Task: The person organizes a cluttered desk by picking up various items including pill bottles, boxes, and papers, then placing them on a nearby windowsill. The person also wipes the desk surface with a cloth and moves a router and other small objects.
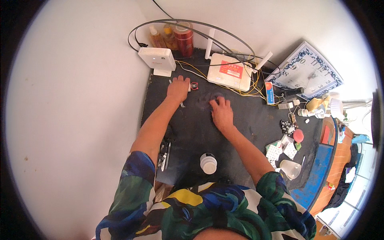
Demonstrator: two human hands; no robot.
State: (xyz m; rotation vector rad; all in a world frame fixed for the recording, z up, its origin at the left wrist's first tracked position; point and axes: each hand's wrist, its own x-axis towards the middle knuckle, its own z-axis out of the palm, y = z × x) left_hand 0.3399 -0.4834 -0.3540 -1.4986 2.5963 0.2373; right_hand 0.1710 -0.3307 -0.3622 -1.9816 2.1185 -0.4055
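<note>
My left hand rests on the black tabletop below the white upright box. Its fingers are curled down over something pale, mostly hidden, whose thin ends poke out beside the hand. Just right of those fingertips lies a small red-and-black piece. My right hand is bent down on the table, below the white router. Its fingers are drawn in, and whatever they may hold is covered by the hand. Nearer to me stands a white-lidded jar, apart from both hands.
Behind stand a white modem box, bottles and a red canister, with looping cables. A clock leans at the back right. Packets, beads and a translucent cup lie right. A pen lies near the left edge.
</note>
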